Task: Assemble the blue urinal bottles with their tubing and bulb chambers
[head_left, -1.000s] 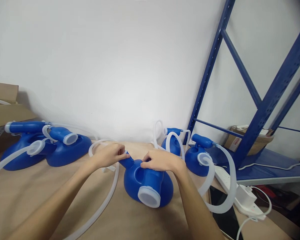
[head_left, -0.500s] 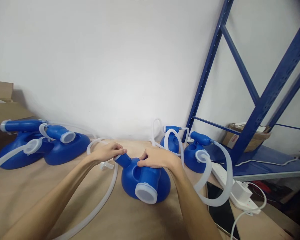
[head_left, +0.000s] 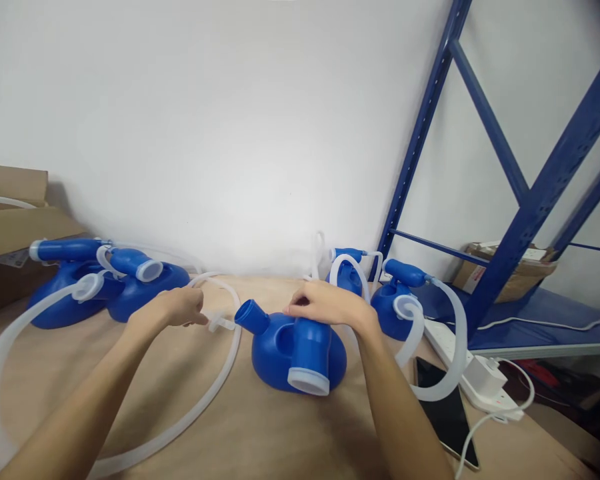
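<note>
A blue plastic bottle [head_left: 275, 360] rests on the table, with its open angled spout [head_left: 253, 316] at the left and a wide white-rimmed mouth [head_left: 309, 381] facing the front. My right hand [head_left: 325, 305] is closed on the top of the bottle behind the wide neck; some of its fingers are hidden. Left of the spout, my left hand [head_left: 177, 308] is off the bottle, its fingers loosely curled and slightly apart. Its fingertips are close to a clear plastic connector [head_left: 221, 323]; whether they touch it I cannot tell. A translucent hose [head_left: 200, 410] curves around in front of the left hand.
Several blue bottles with hoses stand at the left [head_left: 145, 287] and right [head_left: 393, 310]. A cardboard box [head_left: 17, 230] is at the far left. On the right are a phone [head_left: 443, 417], a white power strip [head_left: 490, 393] with cables, and a blue metal rack [head_left: 517, 220].
My left hand has let go of the bottle's spout and moved left toward the connector. My right hand stays on the bottle. The view has shifted slightly.
</note>
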Demonstrator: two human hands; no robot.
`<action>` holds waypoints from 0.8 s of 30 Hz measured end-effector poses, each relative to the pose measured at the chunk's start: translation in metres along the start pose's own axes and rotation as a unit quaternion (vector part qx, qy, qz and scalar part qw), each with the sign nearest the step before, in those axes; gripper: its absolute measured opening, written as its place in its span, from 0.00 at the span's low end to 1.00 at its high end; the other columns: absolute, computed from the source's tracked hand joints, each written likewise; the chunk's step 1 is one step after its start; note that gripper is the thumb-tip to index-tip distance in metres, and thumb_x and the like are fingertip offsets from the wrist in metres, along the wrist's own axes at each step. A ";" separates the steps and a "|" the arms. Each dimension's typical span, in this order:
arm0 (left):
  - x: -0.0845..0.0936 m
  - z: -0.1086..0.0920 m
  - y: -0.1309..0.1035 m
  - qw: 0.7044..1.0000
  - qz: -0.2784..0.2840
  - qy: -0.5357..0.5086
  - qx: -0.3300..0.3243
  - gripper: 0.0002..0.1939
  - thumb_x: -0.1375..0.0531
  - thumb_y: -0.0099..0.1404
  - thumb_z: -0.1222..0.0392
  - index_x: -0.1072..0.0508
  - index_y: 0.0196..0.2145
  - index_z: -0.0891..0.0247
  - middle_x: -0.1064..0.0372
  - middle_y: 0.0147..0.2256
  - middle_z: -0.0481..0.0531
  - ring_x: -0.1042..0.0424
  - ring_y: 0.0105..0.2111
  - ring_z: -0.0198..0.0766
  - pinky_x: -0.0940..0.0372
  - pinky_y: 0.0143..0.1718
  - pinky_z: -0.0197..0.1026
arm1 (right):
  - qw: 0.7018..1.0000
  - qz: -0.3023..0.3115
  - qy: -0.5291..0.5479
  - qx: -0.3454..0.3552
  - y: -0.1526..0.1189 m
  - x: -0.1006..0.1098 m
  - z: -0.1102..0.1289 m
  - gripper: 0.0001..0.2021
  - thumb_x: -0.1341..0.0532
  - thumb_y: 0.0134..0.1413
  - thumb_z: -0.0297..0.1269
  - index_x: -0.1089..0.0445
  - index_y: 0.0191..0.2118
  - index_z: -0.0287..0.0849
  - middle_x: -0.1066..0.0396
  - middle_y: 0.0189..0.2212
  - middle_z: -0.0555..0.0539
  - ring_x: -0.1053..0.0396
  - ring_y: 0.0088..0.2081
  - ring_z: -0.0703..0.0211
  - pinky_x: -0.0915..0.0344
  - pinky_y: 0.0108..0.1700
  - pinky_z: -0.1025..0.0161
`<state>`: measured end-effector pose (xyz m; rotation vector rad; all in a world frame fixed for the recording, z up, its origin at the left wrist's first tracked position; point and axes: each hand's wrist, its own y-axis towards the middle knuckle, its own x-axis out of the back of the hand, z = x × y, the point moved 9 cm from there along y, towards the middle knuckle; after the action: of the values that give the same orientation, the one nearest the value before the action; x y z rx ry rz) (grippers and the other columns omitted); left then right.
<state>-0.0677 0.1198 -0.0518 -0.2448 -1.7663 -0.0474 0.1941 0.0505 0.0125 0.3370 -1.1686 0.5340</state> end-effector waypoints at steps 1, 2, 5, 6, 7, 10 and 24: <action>-0.003 0.002 0.000 1.000 0.009 0.004 0.005 0.16 0.33 0.48 0.46 0.30 0.18 0.60 0.27 0.23 0.56 0.29 0.25 0.48 0.41 0.26 0.42 | 1.000 -0.019 0.000 0.010 -0.002 0.004 0.002 0.19 0.41 0.65 0.47 0.19 0.34 0.39 0.21 0.30 0.45 0.29 0.31 0.59 0.41 0.33 0.63; -0.005 0.002 0.000 1.000 0.017 0.005 0.003 0.16 0.32 0.47 0.45 0.27 0.20 0.60 0.24 0.26 0.58 0.26 0.28 0.51 0.38 0.28 0.44 | 0.999 -0.036 0.003 0.015 -0.003 0.008 0.004 0.19 0.42 0.66 0.46 0.19 0.35 0.38 0.21 0.31 0.45 0.29 0.31 0.59 0.40 0.34 0.63; 0.000 -0.024 -0.012 0.997 0.034 -0.027 -0.056 0.24 0.38 0.58 0.36 0.18 0.39 0.59 0.20 0.44 0.61 0.22 0.44 0.54 0.31 0.43 0.45 | 0.995 -0.089 0.029 0.017 -0.004 0.016 0.007 0.16 0.39 0.66 0.44 0.19 0.41 0.38 0.21 0.34 0.44 0.28 0.34 0.58 0.39 0.36 0.63; 0.004 -0.039 -0.020 0.994 0.042 -0.053 -0.091 0.28 0.42 0.63 0.34 0.19 0.48 0.57 0.22 0.52 0.58 0.24 0.51 0.51 0.31 0.49 0.44 | 0.993 -0.113 0.040 0.020 -0.004 0.019 0.009 0.15 0.39 0.66 0.44 0.19 0.42 0.39 0.21 0.35 0.44 0.28 0.35 0.58 0.39 0.36 0.64; 0.007 -0.057 -0.031 0.985 0.052 -0.093 -0.136 0.31 0.47 0.68 0.33 0.23 0.57 0.53 0.27 0.59 0.56 0.27 0.57 0.50 0.33 0.55 0.43 | 0.989 -0.140 0.050 0.024 -0.003 0.022 0.011 0.15 0.40 0.66 0.43 0.19 0.43 0.39 0.21 0.34 0.45 0.28 0.35 0.58 0.39 0.37 0.64; 0.010 -0.100 -0.064 0.958 0.105 -0.177 -0.199 0.39 0.48 0.69 0.30 0.39 0.71 0.49 0.38 0.68 0.54 0.36 0.65 0.53 0.38 0.63 0.48 | 0.964 -0.245 0.096 0.032 -0.004 0.035 0.016 0.15 0.41 0.67 0.44 0.20 0.42 0.40 0.23 0.31 0.48 0.29 0.33 0.60 0.39 0.37 0.64; 0.043 -0.118 -0.086 0.883 -0.027 -0.451 -0.128 0.47 0.31 0.51 0.45 0.36 0.67 0.54 0.26 0.56 0.57 0.27 0.52 0.56 0.27 0.49 0.52 | 0.859 -0.487 0.140 0.075 -0.026 0.056 0.020 0.17 0.46 0.72 0.45 0.23 0.51 0.45 0.30 0.49 0.42 0.28 0.49 0.53 0.30 0.53 0.57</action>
<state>0.0213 0.0225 0.0237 -0.4586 -2.7038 -0.2394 0.2092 0.0311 0.0724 0.8863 -0.5471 -0.2275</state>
